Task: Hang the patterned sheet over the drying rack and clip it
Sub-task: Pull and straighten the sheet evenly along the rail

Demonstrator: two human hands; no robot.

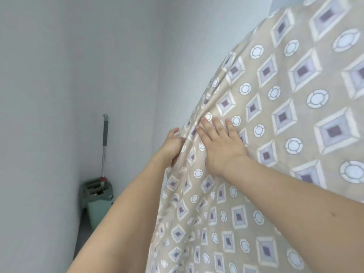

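The patterned sheet (275, 134) is already draping down from above, its support hidden beneath the cloth. The left hand (173, 146) is gripping its bunched side edge while the right hand (220, 142) is pressing flat beside it. No clip is showing, so clipping likely remains.

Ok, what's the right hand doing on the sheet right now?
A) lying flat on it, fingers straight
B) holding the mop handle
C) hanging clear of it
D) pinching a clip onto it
A: the right hand lies flat on the patterned sheet with fingers spread straight, while the left hand grips its gathered edge; no clip shows.
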